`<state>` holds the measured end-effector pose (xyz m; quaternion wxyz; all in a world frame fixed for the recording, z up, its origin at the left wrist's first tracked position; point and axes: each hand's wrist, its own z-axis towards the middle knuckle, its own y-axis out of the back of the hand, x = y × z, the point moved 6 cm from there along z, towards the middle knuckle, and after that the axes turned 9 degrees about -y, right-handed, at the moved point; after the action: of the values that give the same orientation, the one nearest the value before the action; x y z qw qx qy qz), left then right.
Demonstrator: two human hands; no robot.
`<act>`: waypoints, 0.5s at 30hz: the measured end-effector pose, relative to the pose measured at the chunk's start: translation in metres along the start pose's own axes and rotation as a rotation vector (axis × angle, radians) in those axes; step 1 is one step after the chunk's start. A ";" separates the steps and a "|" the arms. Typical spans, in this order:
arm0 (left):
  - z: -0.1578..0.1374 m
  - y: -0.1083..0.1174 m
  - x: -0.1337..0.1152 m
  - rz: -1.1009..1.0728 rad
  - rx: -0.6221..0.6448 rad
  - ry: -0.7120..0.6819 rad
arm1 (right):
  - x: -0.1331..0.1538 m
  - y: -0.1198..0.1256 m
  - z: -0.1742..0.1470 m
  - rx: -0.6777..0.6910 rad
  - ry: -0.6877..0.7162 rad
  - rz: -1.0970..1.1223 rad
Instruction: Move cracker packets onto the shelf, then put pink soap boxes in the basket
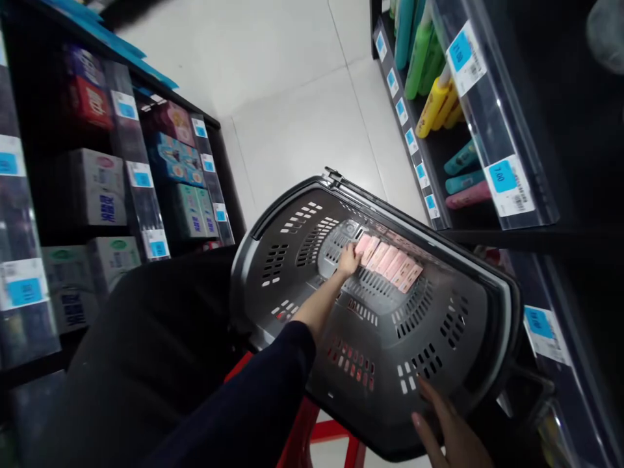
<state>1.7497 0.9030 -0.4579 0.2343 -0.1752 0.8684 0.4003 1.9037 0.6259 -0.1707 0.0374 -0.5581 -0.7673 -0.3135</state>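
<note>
A deep dark-grey shopping basket point(458, 292) with slotted walls stands tilted in front of me. On its bottom, several small pink boxes point(390, 263) lie side by side in a row. My left hand point(349, 260) reaches down into the basket, its fingers closed on the pink box at the left end of the row. At the lower right, my right hand point(448, 422) is by the near side of the basket, thumb and fingers apart, with nothing seen in it. Part of this hand is cut off by the picture's edge.
Left shelves hold boxed goods such as white cartons point(100, 188) and blue packs point(175, 159). Right shelves hold yellow bottles point(432, 107) and green bottles point(419, 58) behind clear price strips. A red stool point(331, 430) shows below the basket. Pale floor tiles point(292, 117) lie beyond.
</note>
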 end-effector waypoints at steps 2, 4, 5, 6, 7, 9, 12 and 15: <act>0.003 -0.002 0.002 -0.072 -0.012 -0.034 | 0.001 0.001 0.000 -0.014 0.010 -0.026; 0.006 -0.002 0.001 -0.146 -0.024 -0.057 | 0.001 0.005 0.001 -0.010 0.014 -0.062; 0.007 -0.001 -0.001 -0.183 -0.031 -0.062 | 0.001 0.006 0.002 0.013 0.024 -0.084; 0.009 0.001 -0.003 -0.219 -0.039 -0.065 | 0.000 0.007 0.003 0.048 0.040 -0.107; 0.010 0.002 -0.005 -0.255 -0.048 -0.064 | -0.001 0.007 0.004 0.088 0.057 -0.128; 0.012 0.005 -0.011 -0.324 -0.062 -0.054 | -0.003 0.008 0.007 0.153 0.073 -0.162; 0.013 0.007 -0.018 -0.424 -0.073 -0.014 | -0.003 0.012 0.010 0.161 0.063 -0.177; 0.010 0.008 -0.020 -0.512 -0.087 0.055 | 0.003 0.014 0.009 0.139 0.041 -0.164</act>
<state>1.7651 0.9180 -0.4483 0.2966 -0.4100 0.7837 0.3602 1.9173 0.6359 -0.1702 0.0658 -0.4829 -0.8295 -0.2728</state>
